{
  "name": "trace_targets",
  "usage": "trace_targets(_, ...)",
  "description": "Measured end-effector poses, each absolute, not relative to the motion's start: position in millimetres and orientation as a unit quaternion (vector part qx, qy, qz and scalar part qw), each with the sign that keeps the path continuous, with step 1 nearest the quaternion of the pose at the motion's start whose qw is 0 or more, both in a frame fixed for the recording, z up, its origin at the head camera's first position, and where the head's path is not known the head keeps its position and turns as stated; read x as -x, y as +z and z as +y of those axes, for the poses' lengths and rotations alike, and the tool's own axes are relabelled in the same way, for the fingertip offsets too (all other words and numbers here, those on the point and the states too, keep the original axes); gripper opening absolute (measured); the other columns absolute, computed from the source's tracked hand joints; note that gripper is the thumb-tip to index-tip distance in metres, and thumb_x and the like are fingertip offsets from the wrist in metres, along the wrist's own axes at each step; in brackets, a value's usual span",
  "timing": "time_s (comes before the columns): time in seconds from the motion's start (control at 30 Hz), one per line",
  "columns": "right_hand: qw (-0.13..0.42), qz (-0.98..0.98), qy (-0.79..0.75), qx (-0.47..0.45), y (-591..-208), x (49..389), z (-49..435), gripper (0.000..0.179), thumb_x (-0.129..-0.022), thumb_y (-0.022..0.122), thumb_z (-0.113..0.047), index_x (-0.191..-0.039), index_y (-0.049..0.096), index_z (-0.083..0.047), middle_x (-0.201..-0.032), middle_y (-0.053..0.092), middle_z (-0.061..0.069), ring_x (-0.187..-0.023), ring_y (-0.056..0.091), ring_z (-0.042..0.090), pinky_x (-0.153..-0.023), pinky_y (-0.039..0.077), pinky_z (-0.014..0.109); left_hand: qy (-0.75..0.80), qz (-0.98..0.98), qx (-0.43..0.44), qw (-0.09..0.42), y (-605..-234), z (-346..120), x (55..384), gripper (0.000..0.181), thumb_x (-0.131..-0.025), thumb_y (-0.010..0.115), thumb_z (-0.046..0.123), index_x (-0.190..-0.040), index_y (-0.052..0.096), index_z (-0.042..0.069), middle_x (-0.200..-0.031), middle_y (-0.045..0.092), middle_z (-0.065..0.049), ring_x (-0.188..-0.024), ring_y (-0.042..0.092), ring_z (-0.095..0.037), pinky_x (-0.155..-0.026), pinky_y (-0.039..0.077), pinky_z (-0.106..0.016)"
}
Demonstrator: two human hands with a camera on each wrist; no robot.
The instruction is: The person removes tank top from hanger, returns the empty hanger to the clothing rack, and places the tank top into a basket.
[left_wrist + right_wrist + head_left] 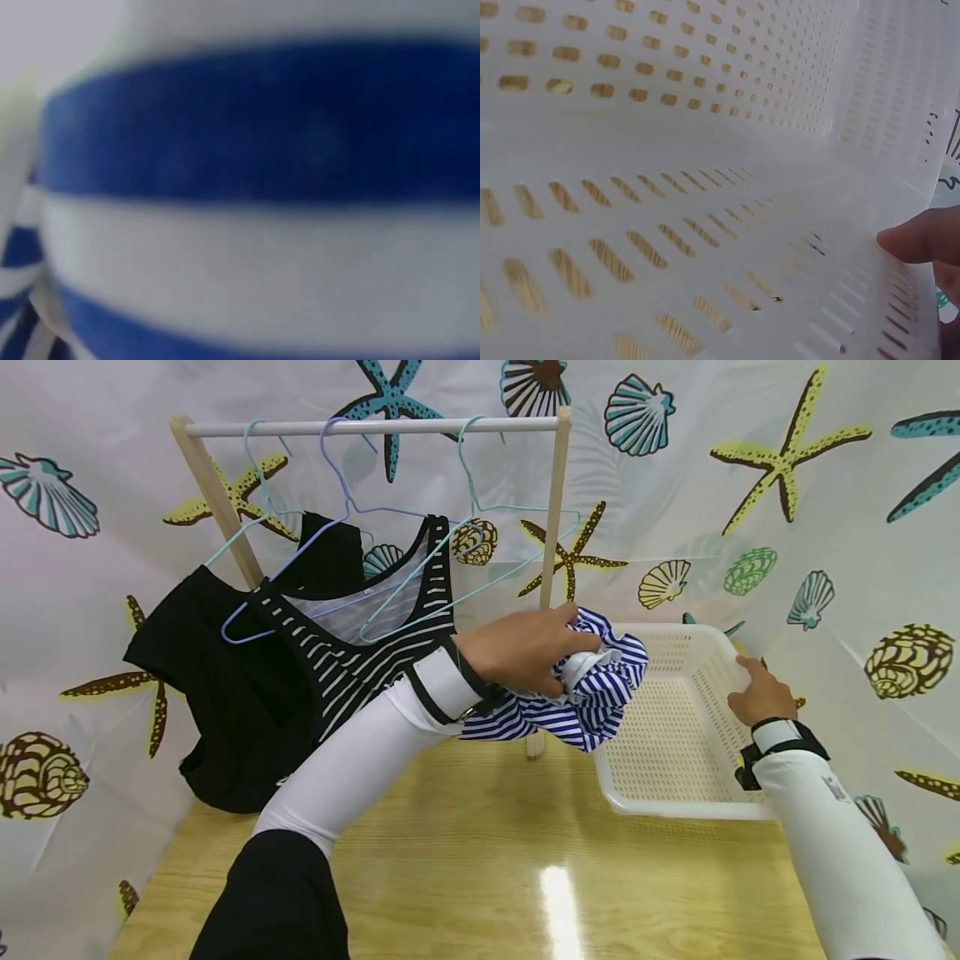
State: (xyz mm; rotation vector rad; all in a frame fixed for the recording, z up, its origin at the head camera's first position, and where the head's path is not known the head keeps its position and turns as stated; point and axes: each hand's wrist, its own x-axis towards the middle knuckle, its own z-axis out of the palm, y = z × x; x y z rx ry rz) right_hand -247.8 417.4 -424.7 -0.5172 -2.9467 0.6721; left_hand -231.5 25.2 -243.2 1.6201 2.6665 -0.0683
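My left hand (525, 647) grips a bunched blue-and-white striped garment (600, 693), held between the clothes rack and the basket. Its cloth hangs below my wrist and fills most of the left wrist view as blurred stripes (262, 127). At the right, my right hand (763, 693) holds the side wall of a white plastic basket (618, 806). In the right wrist view the thumb (911, 238) lies against the inner face of the slotted wall, with other fingers outside it. No garment shows inside the basket.
A small rack with a white rail (412, 427) carries a black top (225, 693), a black-and-white striped tank top (352, 664) on a purple hanger, and a bare teal hanger (517, 510). Behind the wooden table (450, 860) hangs a shell-and-starfish printed sheet (675, 493).
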Motion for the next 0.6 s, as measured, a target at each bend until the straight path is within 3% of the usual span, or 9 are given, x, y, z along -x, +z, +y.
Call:
trace_targets(0.5, 0.023, -0.959, 0.22, 0.176, -433.8, 248.2, 413.3, 0.073, -0.084, 0.054, -0.006, -0.151, 0.024, -0.005, -0.127, 0.047, 0.04, -0.087, 0.054, 0.049, -0.065, 0.044, 0.054, -0.051, 0.836, -0.546, 0.026, -234.2, 80.2, 241.3, 0.056, -0.085, 0.068, 0.035, -0.138, 0.05, 0.027, -0.126, 0.047, -0.007, -0.103, 0.051, -0.015, -0.088, 0.045, -0.028)
trace_targets(0.6, 0.02, -0.961, 0.216, 0.169, -436.1, 247.0, 412.7, 0.073, -0.084, 0.053, -0.007, -0.151, 0.024, -0.005, -0.109, 0.06, 0.033, -0.077, 0.054, 0.043, -0.059, 0.042, 0.049, -0.048, 0.835, -0.547, 0.029, -238.0, 92.3, 240.8, 0.056, -0.085, 0.068, 0.034, -0.138, 0.05, 0.026, -0.13, 0.046, -0.008, -0.107, 0.05, -0.016, -0.091, 0.044, -0.028)
